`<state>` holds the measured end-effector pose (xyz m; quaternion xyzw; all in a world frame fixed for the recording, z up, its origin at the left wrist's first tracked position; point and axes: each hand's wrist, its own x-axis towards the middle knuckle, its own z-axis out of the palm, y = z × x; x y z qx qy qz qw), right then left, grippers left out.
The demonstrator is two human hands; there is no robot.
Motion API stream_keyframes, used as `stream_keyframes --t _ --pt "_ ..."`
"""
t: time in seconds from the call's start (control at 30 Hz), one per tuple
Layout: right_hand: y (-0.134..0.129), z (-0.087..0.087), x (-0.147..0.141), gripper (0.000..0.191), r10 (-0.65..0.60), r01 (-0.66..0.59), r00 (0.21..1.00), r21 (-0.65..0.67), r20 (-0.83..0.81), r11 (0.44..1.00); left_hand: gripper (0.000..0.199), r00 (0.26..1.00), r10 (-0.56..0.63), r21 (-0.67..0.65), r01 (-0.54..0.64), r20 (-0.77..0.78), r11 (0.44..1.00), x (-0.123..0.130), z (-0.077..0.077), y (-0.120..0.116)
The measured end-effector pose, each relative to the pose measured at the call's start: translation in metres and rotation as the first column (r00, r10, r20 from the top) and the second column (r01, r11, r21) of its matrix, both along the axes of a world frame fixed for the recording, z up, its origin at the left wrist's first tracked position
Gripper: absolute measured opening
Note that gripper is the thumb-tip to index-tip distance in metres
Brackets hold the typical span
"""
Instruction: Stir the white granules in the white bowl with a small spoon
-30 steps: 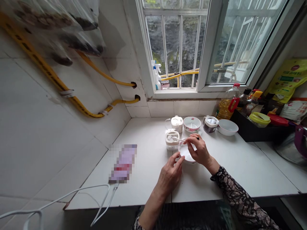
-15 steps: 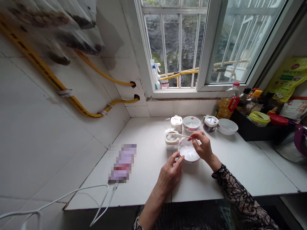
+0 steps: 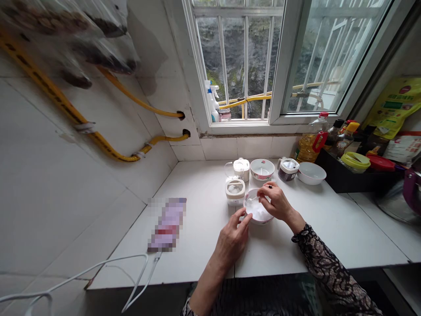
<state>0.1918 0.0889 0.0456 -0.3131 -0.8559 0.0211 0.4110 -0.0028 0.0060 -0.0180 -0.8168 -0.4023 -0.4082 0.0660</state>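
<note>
A white bowl with white powder in it stands on the counter in front of me. My left hand grips its near left rim between thumb and fingers. In my right hand is a small white spoon, pinched over the bowl, its head down at the powder. Close to the bowl's left side is a white-rimmed seasoning jar, its contents pale. Behind it sits another white jar with a clear lid raised to the left. A flower-patterned bowl with something white inside stands farther back.
To the back right are a dark seasoning jar, a plain white bowl, an oil bottle and a black box of bottles. A blurred purple object with a white cable lies at left. A pot stands far right.
My right hand has turned and lowered the spoon from over the left jar into the bowl. My left hand stays on the bowl's rim.
</note>
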Motion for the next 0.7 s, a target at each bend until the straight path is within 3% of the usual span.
stream_keyframes --t 0.2,0.3,0.43,0.53,0.7 --pt "0.001 0.002 0.005 0.015 -0.06 0.06 0.998 0.014 -0.03 0.998 0.042 1.0 -0.011 -0.008 0.011 0.008 1.0 -0.001 -0.001 0.0" --pt "0.001 0.001 0.005 0.015 -0.052 0.048 0.996 -0.062 -0.068 0.997 0.041 1.0 -0.012 -0.009 0.012 0.005 1.0 -0.001 -0.001 0.001" --pt "0.001 -0.001 0.004 0.015 -0.167 0.149 0.979 -0.145 -0.117 0.978 0.04 1.0 -0.016 0.007 0.016 0.011 1.0 0.0 -0.001 0.0" --pt "0.0 -0.004 -0.002 0.015 -0.174 0.141 0.977 -0.241 -0.121 0.96 0.04 1.0 -0.015 0.009 0.015 0.015 1.0 0.0 -0.001 0.0" --pt "-0.002 -0.003 -0.009 0.014 -0.251 0.148 0.945 -0.414 -0.207 0.898 0.041 1.0 -0.018 0.007 0.018 0.018 1.0 0.0 -0.001 0.001"
